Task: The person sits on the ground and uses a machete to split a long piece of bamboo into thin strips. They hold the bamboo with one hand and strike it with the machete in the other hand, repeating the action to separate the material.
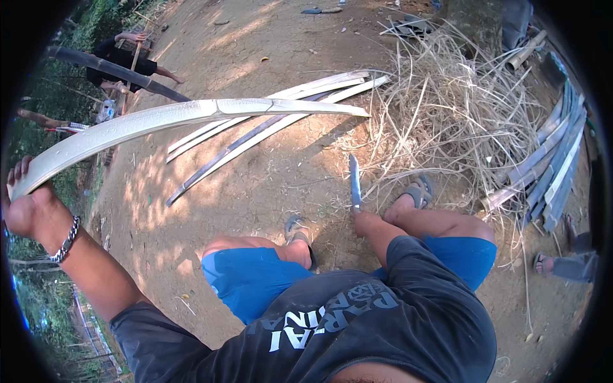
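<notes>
My left hand (pixel 29 207), raised at the far left, is closed round one end of a long, pale split bamboo piece (pixel 137 124). The piece slants up and across to the right; its far end reaches the brown heap's edge in the picture. Two darker node lines cross it near the middle. My right hand (pixel 364 223), low between my knees, grips a machete (pixel 355 182) whose blade points away from me. The blade is apart from the bamboo. Its handle is mostly hidden in my fist.
Several split bamboo strips (pixel 236 145) lie on the dirt ahead. A tangled heap of thin shavings (pixel 453 108) is at right, with stacked bamboo slats (pixel 554 163) beyond. Another knife (pixel 321 11) lies far ahead. A person (pixel 121 64) holds a pole at upper left; another person's leg (pixel 571 267) shows at right.
</notes>
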A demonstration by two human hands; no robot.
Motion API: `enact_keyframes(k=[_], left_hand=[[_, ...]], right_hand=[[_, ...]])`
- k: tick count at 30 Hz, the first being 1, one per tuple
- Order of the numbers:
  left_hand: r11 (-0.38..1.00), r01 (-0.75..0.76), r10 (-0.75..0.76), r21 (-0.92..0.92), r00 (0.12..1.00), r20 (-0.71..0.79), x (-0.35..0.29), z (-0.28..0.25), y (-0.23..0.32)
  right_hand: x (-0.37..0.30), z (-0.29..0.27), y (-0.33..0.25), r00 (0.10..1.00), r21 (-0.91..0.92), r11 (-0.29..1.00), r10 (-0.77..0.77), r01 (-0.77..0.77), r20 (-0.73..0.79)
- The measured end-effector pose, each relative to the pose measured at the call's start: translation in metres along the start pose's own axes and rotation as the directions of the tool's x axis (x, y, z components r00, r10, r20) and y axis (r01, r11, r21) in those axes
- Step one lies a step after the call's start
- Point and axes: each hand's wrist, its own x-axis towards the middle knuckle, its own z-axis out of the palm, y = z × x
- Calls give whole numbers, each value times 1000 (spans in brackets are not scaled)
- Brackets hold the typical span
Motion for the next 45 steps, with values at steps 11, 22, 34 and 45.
enact_keyframes(k=[11,22,34,45], left_hand=[[1000,-15,16,21,998,-57,-50,57,-1],[996,-86,85,-23,996,-42,-85,69,2],[978,-207,200,-9,957,-210,-147,45,-21],[985,-140,78,-99,879,-470,-220,-69,70]], right_hand=[[58,36,40,996,-2,997,82,-82,-46],[55,18,35,994,101,991,92,-85,-66],[24,-22,50,832,530,848,293,1,-472],[48,5,52,900,518,855,191,44,-392]])
